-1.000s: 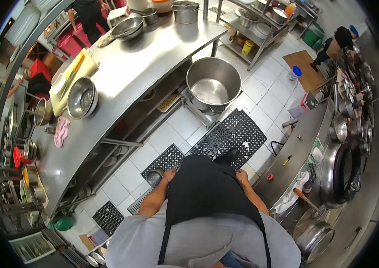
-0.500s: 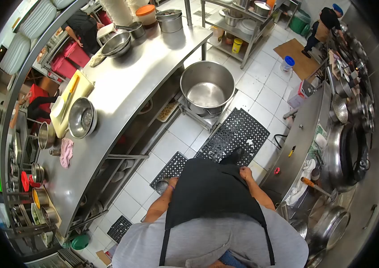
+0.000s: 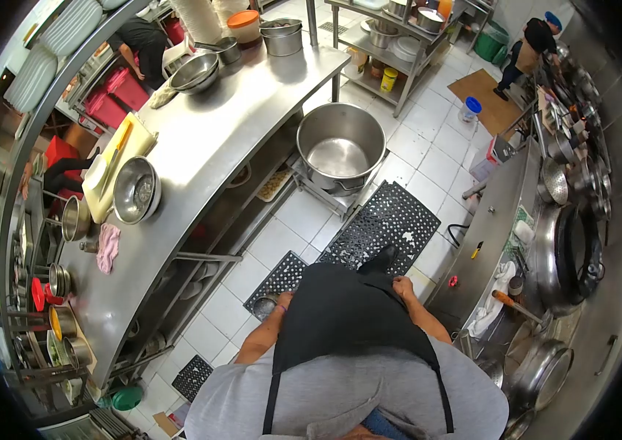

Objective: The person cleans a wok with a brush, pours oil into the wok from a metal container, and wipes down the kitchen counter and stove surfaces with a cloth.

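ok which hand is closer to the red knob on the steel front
Right. The right hand is at the edge of the black apron facing the red knob, not touching it; the left hand is at the apron's opposite edge, farther away.

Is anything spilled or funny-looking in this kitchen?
Yes, maybe a spill: small white bits lie scattered on the black rubber floor mat with holes. They look odd because they stand out against the black. I can't tell what they are.
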`<state>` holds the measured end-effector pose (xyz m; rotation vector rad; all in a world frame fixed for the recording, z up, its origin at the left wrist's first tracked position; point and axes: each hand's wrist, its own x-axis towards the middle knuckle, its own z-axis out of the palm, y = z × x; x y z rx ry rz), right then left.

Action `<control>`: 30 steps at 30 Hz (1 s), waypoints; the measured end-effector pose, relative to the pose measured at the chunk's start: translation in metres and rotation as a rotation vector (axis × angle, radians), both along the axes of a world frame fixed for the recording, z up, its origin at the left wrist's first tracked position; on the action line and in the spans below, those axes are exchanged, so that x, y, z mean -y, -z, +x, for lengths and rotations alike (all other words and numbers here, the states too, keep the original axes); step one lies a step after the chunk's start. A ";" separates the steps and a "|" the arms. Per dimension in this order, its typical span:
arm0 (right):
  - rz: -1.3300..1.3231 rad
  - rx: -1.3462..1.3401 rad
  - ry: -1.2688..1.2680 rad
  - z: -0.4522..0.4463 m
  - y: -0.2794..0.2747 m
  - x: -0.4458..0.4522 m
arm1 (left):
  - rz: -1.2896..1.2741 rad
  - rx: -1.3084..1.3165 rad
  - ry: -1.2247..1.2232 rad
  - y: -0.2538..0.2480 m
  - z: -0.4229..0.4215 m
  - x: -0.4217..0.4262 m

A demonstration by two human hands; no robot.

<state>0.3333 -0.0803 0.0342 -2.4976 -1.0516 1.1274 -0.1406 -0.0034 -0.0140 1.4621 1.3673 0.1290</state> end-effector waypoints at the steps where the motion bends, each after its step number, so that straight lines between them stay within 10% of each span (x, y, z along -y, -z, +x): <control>1: -0.010 0.003 -0.022 0.001 -0.002 -0.002 | 0.057 -0.021 0.008 0.002 0.000 0.002; 24: 0.010 -0.113 0.076 0.016 0.053 0.018 | -0.328 0.172 0.082 -0.042 0.014 -0.012; 30: -0.137 -0.337 0.055 0.001 -0.039 -0.012 | -0.738 0.310 -0.315 -0.090 0.023 -0.022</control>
